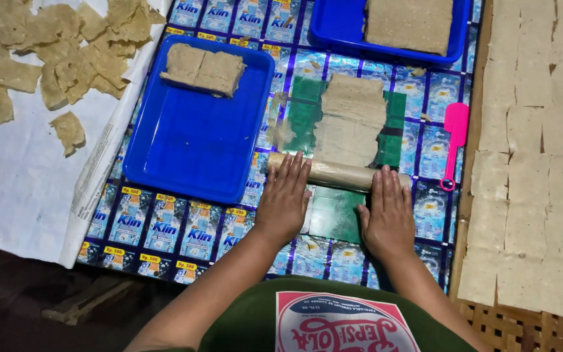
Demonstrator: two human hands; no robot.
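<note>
— Printed blue sheet point(184, 228) covers the worktop. What lies on it, from the biggest?

— On the far left is a white sheet point(21, 176) with torn dough scraps point(60, 52). On the right is a woven mat point(490, 322) full of flat pale squares point(542, 169) in rows. Then a blue tray point(197, 143) with a dough block point(204, 69) in its far part, and a second tray point(333, 32) at the top with a bigger slab point(408, 23).

— And in the middle?

— A green plastic point(333, 212) lies there, with a thin dough strip point(350, 120) spread on it. The roller point(337, 173) lies across the near end of this strip.

— Where are the hands?

— Both rest on the roller, palms down. The left hand point(285, 199) presses its left part, the right hand point(386, 215) its right part. Each grip is spread, fingers straight and flat, not closed around the roller.

— Anything smaller?

— A pink scraper point(454, 140) lies just right of the green plastic, apart from the hands.
</note>
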